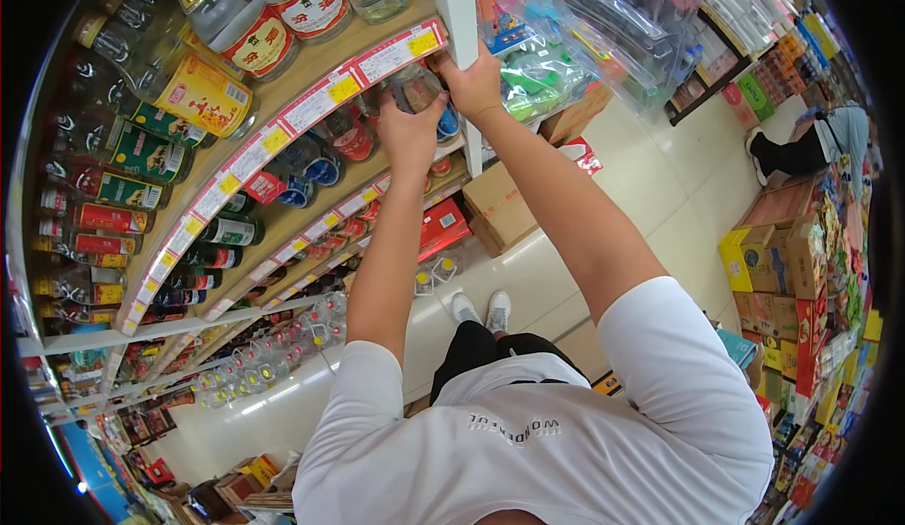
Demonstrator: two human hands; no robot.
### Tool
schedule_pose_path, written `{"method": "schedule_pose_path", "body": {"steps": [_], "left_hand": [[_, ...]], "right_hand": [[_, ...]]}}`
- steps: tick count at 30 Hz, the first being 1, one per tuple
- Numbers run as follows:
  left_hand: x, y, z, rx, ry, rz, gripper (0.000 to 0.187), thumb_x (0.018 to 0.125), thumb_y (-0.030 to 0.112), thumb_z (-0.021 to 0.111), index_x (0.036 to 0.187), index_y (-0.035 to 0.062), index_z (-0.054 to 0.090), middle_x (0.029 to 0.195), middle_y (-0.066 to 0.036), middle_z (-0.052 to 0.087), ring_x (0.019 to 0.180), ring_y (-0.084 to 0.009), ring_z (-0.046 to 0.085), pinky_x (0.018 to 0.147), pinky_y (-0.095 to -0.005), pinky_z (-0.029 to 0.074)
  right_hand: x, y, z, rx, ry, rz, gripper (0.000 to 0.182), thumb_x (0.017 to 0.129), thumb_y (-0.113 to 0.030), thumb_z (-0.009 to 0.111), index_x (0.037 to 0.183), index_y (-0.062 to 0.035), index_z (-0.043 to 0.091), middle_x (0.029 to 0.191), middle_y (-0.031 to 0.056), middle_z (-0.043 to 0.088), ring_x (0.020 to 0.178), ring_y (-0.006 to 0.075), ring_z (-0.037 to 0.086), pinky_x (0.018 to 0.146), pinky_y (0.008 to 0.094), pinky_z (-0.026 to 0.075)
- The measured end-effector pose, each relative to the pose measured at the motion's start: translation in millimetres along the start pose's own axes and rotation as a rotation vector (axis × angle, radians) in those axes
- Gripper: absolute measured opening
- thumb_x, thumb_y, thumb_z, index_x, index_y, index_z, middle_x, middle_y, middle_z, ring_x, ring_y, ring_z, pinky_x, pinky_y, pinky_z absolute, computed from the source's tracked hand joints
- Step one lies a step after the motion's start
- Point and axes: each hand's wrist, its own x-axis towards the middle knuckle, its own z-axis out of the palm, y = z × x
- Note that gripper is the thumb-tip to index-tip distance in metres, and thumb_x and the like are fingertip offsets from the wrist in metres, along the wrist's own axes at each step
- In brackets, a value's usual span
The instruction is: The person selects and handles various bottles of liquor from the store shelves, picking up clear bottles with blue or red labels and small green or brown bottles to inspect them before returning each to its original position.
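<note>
My left hand (412,129) reaches under the edge of an upper shelf, closed around a clear glass bottle (415,90), with the thumb laid across it. The shelf edge and my fingers hide part of this bottle. Just to its right, my right hand (473,82) is closed at the white shelf post (456,7), one digit showing on each side of it; some of its fingers are hidden. Beside my left hand, bottles with red labels (351,137) and bottles with blue labels (323,167) line the same shelf.
Large bottles with red-and-white labels (313,5) stand on the shelf above, behind a price strip (311,110). Packaged plastic goods (537,77) hang right of the post. A cardboard box (500,206) sits on the floor below. Stacked cartons (768,266) and another person (801,145) are at the right.
</note>
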Motion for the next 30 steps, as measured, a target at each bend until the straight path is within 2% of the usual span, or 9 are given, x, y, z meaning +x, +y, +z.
{"method": "schedule_pose_path", "body": {"steps": [8, 10, 14, 17, 20, 23, 28, 30], "left_hand": [[3, -13, 18, 0.046, 0.065, 0.02, 0.074, 0.068, 0.02, 0.087, 0.126, -0.0069, 0.051, 0.111, -0.022, 0.067, 0.105, -0.0356, 0.064, 0.093, -0.0408, 0.048], [6, -13, 22, 0.131, 0.09, 0.048, 0.073, 0.068, 0.019, 0.086, 0.126, -0.0071, 0.05, 0.112, -0.023, 0.066, 0.104, -0.0366, 0.064, 0.092, -0.0411, 0.048], [11, -18, 25, 0.079, 0.056, 0.019, 0.073, 0.069, 0.017, 0.085, 0.128, -0.0069, 0.05, 0.111, -0.025, 0.066, 0.105, -0.0383, 0.064, 0.091, -0.0426, 0.048], [11, -17, 26, 0.124, 0.056, 0.051, 0.074, 0.069, 0.017, 0.085, 0.13, -0.0072, 0.049, 0.111, -0.026, 0.066, 0.105, -0.0393, 0.064, 0.09, -0.0433, 0.049], [8, -20, 28, 0.145, 0.066, 0.055, 0.075, 0.07, 0.017, 0.084, 0.131, -0.0074, 0.048, 0.113, -0.027, 0.065, 0.105, -0.0398, 0.063, 0.09, -0.0437, 0.048], [10, -26, 34, 0.148, 0.066, 0.025, 0.075, 0.071, 0.017, 0.083, 0.132, -0.0074, 0.047, 0.12, -0.028, 0.061, 0.108, -0.0403, 0.061, 0.092, -0.0441, 0.047], [5, -22, 34, 0.219, 0.073, -0.02, 0.077, 0.073, 0.017, 0.082, 0.135, -0.0075, 0.044, 0.126, -0.03, 0.056, 0.115, -0.0447, 0.056, 0.094, -0.0461, 0.045], [5, -24, 37, 0.176, 0.101, 0.023, 0.079, 0.073, 0.019, 0.082, 0.136, -0.0071, 0.041, 0.123, -0.032, 0.056, 0.115, -0.047, 0.055, 0.095, -0.0474, 0.044]], "right_hand": [[0, -4, -4, 0.038, -0.055, 0.03, 0.034, 0.078, -0.024, 0.075, 0.098, 0.0002, 0.063, 0.084, 0.0191, 0.069, 0.077, 0.0323, 0.069, 0.069, 0.0389, 0.052], [0, -5, -5, 0.012, -0.067, 0.055, 0.033, 0.077, -0.024, 0.075, 0.097, 0.0, 0.064, 0.084, 0.0196, 0.068, 0.077, 0.0339, 0.068, 0.069, 0.0391, 0.052], [2, 6, -2, 0.014, -0.051, 0.007, 0.032, 0.076, -0.025, 0.075, 0.095, -0.0002, 0.064, 0.084, 0.0208, 0.068, 0.077, 0.0369, 0.067, 0.069, 0.04, 0.052], [2, 12, -1, -0.049, -0.047, -0.025, 0.045, 0.082, -0.035, 0.077, 0.102, 0.0023, 0.064, 0.085, 0.0167, 0.07, 0.076, 0.024, 0.068, 0.07, 0.0354, 0.052], [1, 11, -1, -0.001, -0.05, 0.002, 0.044, 0.081, -0.034, 0.078, 0.102, 0.0021, 0.065, 0.085, 0.017, 0.07, 0.077, 0.0244, 0.068, 0.07, 0.036, 0.052], [2, 11, 1, -0.017, -0.022, 0.011, 0.032, 0.076, -0.024, 0.073, 0.094, -0.0001, 0.063, 0.086, 0.0229, 0.068, 0.08, 0.0402, 0.067, 0.069, 0.0426, 0.052], [2, 6, -1, -0.016, -0.031, -0.004, 0.032, 0.076, -0.024, 0.072, 0.097, -0.0008, 0.064, 0.085, 0.0226, 0.068, 0.081, 0.0412, 0.066, 0.069, 0.0431, 0.052], [2, 4, -2, -0.031, -0.031, -0.018, 0.032, 0.076, -0.024, 0.072, 0.097, -0.0011, 0.064, 0.084, 0.0221, 0.068, 0.081, 0.0412, 0.066, 0.069, 0.0431, 0.052]]}}
